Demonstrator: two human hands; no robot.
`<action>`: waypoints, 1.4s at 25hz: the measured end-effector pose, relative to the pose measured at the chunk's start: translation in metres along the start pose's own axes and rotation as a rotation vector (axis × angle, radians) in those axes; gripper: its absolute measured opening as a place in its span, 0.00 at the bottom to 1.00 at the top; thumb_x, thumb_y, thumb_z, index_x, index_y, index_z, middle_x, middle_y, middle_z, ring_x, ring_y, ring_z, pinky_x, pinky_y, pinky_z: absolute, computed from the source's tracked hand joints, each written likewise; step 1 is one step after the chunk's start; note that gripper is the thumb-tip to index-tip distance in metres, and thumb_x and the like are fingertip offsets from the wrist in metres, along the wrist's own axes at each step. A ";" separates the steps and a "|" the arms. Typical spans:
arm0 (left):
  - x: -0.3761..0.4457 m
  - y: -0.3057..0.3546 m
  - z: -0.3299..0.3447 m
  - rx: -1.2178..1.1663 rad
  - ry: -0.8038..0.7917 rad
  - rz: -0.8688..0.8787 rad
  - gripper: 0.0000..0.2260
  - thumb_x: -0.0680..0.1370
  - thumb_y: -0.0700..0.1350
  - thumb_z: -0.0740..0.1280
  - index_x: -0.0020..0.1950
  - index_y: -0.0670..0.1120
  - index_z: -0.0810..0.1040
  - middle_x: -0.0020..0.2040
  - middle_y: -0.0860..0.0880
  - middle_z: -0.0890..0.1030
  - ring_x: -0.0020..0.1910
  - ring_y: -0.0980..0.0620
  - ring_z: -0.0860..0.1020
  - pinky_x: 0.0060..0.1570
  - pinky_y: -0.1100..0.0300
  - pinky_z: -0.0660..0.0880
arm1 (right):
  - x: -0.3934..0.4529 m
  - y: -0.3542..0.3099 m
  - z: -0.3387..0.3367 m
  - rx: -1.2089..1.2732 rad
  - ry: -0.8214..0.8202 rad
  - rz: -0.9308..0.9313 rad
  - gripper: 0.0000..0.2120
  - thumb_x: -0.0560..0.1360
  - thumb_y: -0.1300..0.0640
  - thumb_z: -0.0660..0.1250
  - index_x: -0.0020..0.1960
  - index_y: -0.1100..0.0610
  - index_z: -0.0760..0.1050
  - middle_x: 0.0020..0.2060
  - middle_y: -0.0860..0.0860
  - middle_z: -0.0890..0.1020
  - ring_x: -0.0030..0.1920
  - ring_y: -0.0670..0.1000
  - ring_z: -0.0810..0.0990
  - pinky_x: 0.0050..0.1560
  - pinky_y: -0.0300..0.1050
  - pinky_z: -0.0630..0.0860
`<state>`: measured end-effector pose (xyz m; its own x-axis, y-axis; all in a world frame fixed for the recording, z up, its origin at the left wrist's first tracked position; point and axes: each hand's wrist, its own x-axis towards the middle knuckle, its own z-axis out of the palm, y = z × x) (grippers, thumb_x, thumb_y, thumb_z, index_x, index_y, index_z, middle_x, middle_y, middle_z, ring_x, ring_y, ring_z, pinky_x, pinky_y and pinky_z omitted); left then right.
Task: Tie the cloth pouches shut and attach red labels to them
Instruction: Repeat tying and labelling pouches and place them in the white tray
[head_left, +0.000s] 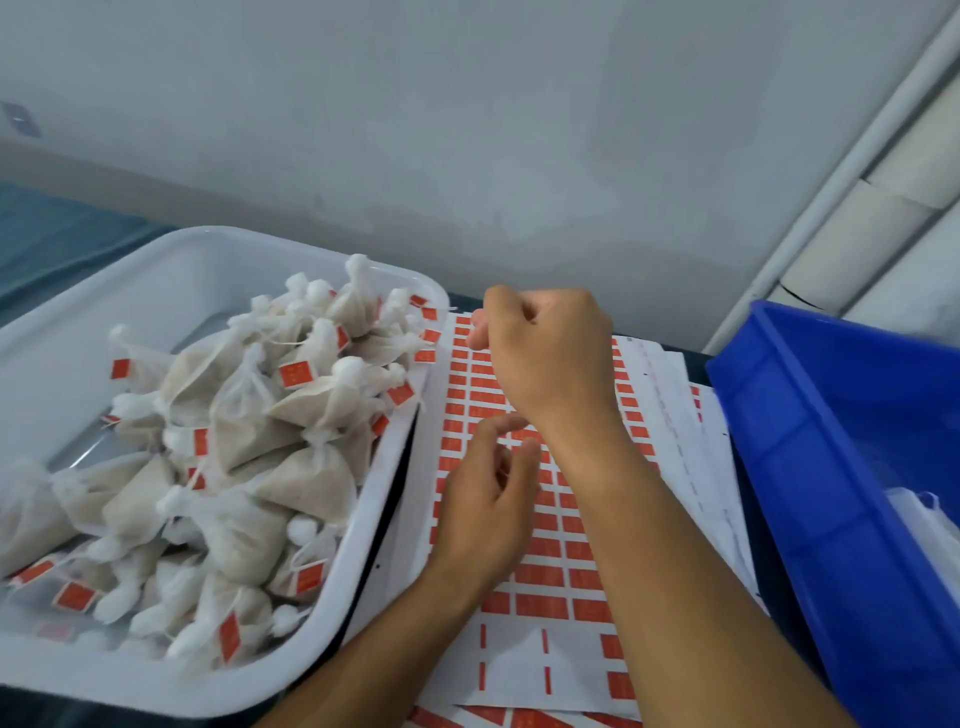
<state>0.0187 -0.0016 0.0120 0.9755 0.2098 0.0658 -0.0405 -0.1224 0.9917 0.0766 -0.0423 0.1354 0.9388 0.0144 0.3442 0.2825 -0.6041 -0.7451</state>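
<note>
We find the tray (395, 467) at the left of the table (774, 587), with the tied pouches (249, 447) heaped in it. Just right of the tray, the label sheets (550, 582) lie stacked on the table's middle. Both our hands hover over them, the right hand (550, 358) behind the left hand (488, 509). The bin (810, 441) sits at the right edge.

Right hand (550, 358) raised, fingers curled into a loose fist, knuckles up. Left hand (485, 506) lower, fingers relaxed and slightly bent. Both forearms bare, extending forward.
</note>
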 end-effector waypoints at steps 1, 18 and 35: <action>0.000 0.001 -0.001 0.013 0.003 0.003 0.08 0.84 0.55 0.62 0.63 0.63 0.73 0.45 0.60 0.83 0.45 0.57 0.84 0.40 0.66 0.82 | 0.002 0.000 -0.010 -0.011 0.001 0.011 0.22 0.82 0.52 0.61 0.35 0.61 0.82 0.34 0.52 0.86 0.35 0.50 0.84 0.35 0.49 0.82; -0.005 0.009 0.010 0.248 0.008 -0.103 0.12 0.84 0.60 0.60 0.66 0.60 0.71 0.52 0.51 0.81 0.45 0.50 0.80 0.48 0.46 0.78 | 0.048 0.168 -0.253 -0.901 -0.229 0.704 0.06 0.78 0.56 0.69 0.49 0.58 0.74 0.47 0.52 0.77 0.46 0.56 0.77 0.39 0.45 0.73; 0.024 -0.022 0.007 0.218 0.049 -0.199 0.12 0.83 0.59 0.61 0.63 0.56 0.74 0.50 0.48 0.82 0.47 0.42 0.81 0.55 0.38 0.79 | 0.013 0.185 -0.276 -0.943 -0.382 0.762 0.03 0.80 0.58 0.68 0.52 0.57 0.76 0.47 0.54 0.79 0.43 0.53 0.80 0.50 0.47 0.80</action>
<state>0.0444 -0.0007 -0.0094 0.9478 0.2967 -0.1166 0.2027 -0.2787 0.9388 0.0867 -0.3734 0.1601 0.8422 -0.4521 -0.2938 -0.4536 -0.8887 0.0669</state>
